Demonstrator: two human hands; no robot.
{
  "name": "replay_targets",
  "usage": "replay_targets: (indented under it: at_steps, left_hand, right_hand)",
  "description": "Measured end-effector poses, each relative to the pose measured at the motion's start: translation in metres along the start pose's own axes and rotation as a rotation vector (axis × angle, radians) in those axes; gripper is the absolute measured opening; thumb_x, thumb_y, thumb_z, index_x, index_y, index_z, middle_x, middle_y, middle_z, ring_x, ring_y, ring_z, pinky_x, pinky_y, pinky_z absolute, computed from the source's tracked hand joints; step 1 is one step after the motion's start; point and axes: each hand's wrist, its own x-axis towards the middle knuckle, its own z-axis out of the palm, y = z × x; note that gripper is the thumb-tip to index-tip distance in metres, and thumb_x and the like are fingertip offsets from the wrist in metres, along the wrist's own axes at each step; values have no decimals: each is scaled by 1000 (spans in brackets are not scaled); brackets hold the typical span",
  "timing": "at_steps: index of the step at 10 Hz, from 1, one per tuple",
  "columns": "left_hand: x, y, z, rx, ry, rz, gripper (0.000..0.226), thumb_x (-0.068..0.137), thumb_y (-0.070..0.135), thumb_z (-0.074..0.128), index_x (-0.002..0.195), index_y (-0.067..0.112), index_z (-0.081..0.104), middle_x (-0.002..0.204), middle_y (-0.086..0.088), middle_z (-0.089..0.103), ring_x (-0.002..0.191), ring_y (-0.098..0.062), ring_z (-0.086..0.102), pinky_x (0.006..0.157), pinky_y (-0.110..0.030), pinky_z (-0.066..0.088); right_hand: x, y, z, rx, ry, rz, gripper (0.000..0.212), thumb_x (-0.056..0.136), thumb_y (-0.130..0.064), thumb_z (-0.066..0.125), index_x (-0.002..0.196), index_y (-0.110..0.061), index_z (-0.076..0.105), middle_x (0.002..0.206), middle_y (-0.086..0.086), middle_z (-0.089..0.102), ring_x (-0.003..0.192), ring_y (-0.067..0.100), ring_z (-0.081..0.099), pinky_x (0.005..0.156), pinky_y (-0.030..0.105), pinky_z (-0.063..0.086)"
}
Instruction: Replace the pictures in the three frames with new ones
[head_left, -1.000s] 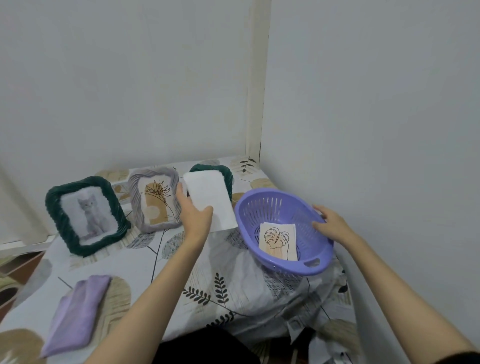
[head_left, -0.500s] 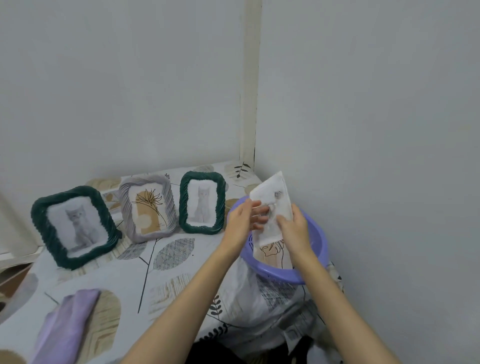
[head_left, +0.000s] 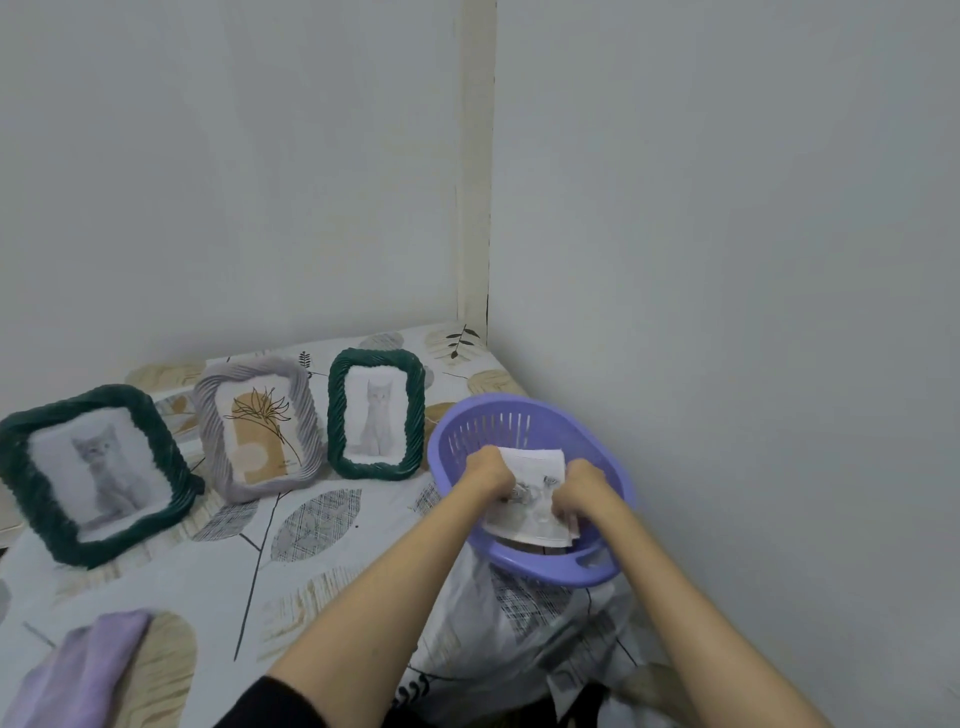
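Three frames stand along the back of the table: a large green frame (head_left: 96, 473) with a grey cat picture at the left, a grey frame (head_left: 260, 426) with a flower drawing in the middle, and a small green frame (head_left: 376, 413) with a cat picture to its right. A purple basket (head_left: 524, 415) sits by the right wall. Inside it, my left hand (head_left: 485, 470) and my right hand (head_left: 584, 491) both hold a white picture sheet (head_left: 535, 512) with a faint grey print, low in the basket. What lies under the sheet is hidden.
The table wears a white cloth with leaf prints (head_left: 311, 525), bunched at the front right. A folded lilac cloth (head_left: 72, 670) lies at the front left corner. Grey walls meet in a corner behind the basket.
My left hand carried the white sheet from in front of the small green frame to the basket. My right hand left the rim and joined it; both lowered the sheet into the basket.
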Motion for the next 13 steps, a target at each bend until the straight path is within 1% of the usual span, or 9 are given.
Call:
replay_targets:
  at_steps: [1,2,3,4,5,6,8,11,13]
  left_hand:
    - [7,-3,6,62,-42,-63,30,91,3,40,120,-3,47,138,-24,41,121,-34,48,99,-42,43]
    - [8,-6,4,55,-79,-84,21,93,3,36,108,-1,50,109,-19,56,101,-30,57,93,-39,44]
    - [4,-5,1,48,-138,-77,29,94,2,38,66,7,34,65,-10,38,55,-19,38,64,-33,39]
    - [-2,-4,-1,-32,-31,22,16,91,1,39,76,5,44,78,-11,45,58,-18,36,53,-25,30]
    - [-13,-22,-1,-51,357,175,42,85,0,45,127,5,42,135,-16,37,117,-32,41,90,-35,37]
    - [-31,-45,0,-106,594,43,60,84,5,49,138,12,27,151,-15,13,136,-36,18,108,-46,24]
    - [-32,-56,0,-421,335,6,50,87,-2,42,134,-1,26,136,-21,29,114,-37,44,92,-40,40]
    - [-49,-82,-16,-475,343,55,49,91,11,47,137,5,30,140,-15,32,123,-29,43,98,-32,36]
    - [-107,-164,-18,-598,491,30,28,91,13,51,119,13,55,121,-4,58,94,-13,55,78,-20,43]
  right_hand:
    - [3,-1,1,20,-25,23,19,89,-5,43,70,-6,42,79,9,49,77,27,51,64,30,43]
    - [8,-3,1,36,-21,8,26,89,-3,41,65,-9,35,76,8,47,91,30,55,63,31,45]
    - [15,-6,3,147,-38,-16,11,87,0,38,80,-6,43,79,11,53,78,27,53,56,30,41]
    - [18,-4,4,204,141,-99,19,85,1,44,101,-1,54,112,18,56,99,32,53,79,32,43]
    - [7,9,1,120,546,-222,45,80,2,49,124,-7,54,121,18,53,112,37,48,91,38,40]
    - [1,26,-5,-32,588,-60,46,83,-6,50,129,-10,47,127,19,44,114,40,42,94,43,38]
    - [6,36,-4,232,429,-49,36,79,9,47,115,11,52,114,31,58,104,43,56,85,39,43]
    - [2,38,0,31,516,-107,44,83,-1,50,127,1,48,123,28,48,112,43,48,93,45,41]
    - [-38,36,28,101,743,-574,27,80,-4,53,103,1,66,105,22,60,98,39,58,92,34,41]
